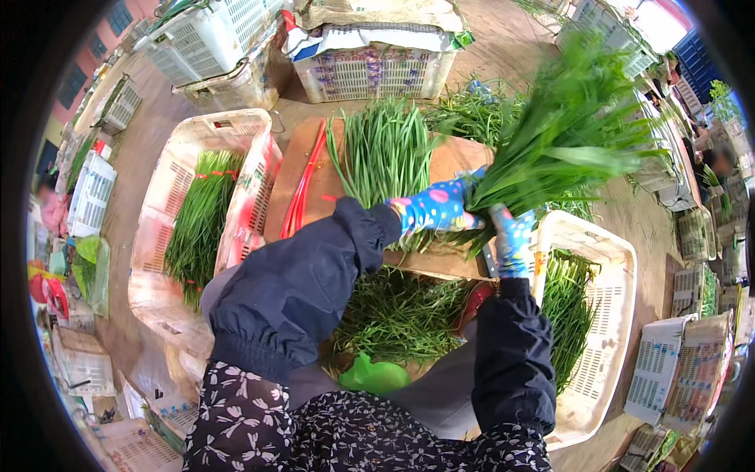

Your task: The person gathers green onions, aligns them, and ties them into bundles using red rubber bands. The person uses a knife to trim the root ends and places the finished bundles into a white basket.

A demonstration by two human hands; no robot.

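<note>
My left hand (439,203), in a blue dotted glove, reaches across the wooden board (457,160) and grips a large bunch of leafy green stalks (560,133), likely garlic chives. Close beside it, my right hand (512,239), gloved alike, holds the same bunch near its lower end. The leaves fan up and to the right, blurred. A pile of similar greens (386,150) lies on the board, left of the held bunch. Red ties (304,192) rest along the board's left side. Just left of my right hand, a dark riveted handle (489,261) shows at the board's edge.
A plastic crate (144,268) on the left holds tied bunches (203,218). Another crate (613,330) on the right contains greens (569,312). Loose trimmings (407,318) and a green plastic bag (374,376) lie below the board. Stacked crates (374,74) stand beyond.
</note>
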